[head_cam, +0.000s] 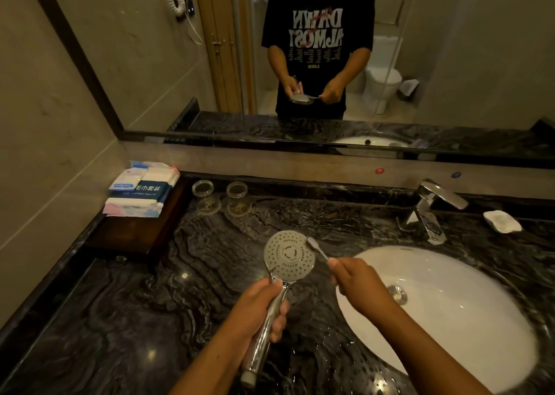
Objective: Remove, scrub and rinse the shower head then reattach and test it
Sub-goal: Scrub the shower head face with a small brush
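Note:
A chrome hand shower head [289,255] with a round grey nozzle face is held above the dark marble counter, face up toward me. My left hand [261,307] grips its chrome handle, fingers curled around it. My right hand [353,279] pinches the handle of a toothbrush [316,248], whose bristle end touches the upper right rim of the nozzle face. The shower head carries no hose; its open threaded end points down toward me.
A white oval sink [468,313] sits to the right with a chrome tap [432,205] behind it. Two upturned glasses [237,198] and a stack of packaged towels [141,189] on a wooden tray stand at the back left. A soap dish [502,221] lies far right. A mirror [450,64] spans the wall.

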Motion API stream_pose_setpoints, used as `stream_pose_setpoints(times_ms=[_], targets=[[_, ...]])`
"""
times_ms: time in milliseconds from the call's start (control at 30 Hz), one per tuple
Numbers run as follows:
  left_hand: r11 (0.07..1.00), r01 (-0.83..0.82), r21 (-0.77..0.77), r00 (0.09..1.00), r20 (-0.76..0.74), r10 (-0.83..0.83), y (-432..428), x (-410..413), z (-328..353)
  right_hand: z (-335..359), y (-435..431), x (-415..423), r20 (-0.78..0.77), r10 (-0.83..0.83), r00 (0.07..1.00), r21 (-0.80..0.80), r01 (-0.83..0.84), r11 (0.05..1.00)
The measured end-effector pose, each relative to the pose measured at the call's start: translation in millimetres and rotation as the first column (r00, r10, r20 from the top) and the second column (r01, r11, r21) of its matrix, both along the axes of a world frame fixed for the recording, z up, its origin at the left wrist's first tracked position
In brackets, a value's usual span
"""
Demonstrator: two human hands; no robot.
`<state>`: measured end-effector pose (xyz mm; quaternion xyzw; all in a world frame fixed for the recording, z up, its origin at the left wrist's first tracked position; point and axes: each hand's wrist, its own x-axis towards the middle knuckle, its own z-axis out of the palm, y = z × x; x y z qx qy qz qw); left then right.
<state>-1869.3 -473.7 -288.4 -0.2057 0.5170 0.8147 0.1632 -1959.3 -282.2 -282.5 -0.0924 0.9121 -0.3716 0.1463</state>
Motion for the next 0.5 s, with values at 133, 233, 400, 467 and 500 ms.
stream_pose_setpoints(times_ms=[133, 233, 400, 467, 500], targets=[[1.000, -0.010, 0.020, 1.000, 0.013, 0.009, -2, 3, -2, 0, 1, 4, 0.070, 0.000, 0.998, -0.042, 0.003, 0.999], [0.999, -0.029, 0.019, 0.999, 0.036, 0.028, -7, 4, -6, -9, 2, 20, 0.071, 0.093, 0.993, 0.010, -0.094, 0.996], [0.999, -0.026, 0.045, 0.998, 0.067, 0.022, -4, 6, -9, -8, 4, 32, 0.114, 0.245, 0.963, 0.044, -0.251, 0.967], [0.998, -0.025, 0.057, 0.997, 0.075, 0.021, -3, 5, -10, -8, 0, 38, 0.104, 0.299, 0.949, 0.068, -0.307, 0.949], [0.998, -0.025, 0.064, 0.997, 0.074, 0.020, -3, 4, -10, -8, -1, 37, 0.087, 0.287, 0.954, 0.063, -0.293, 0.954]])
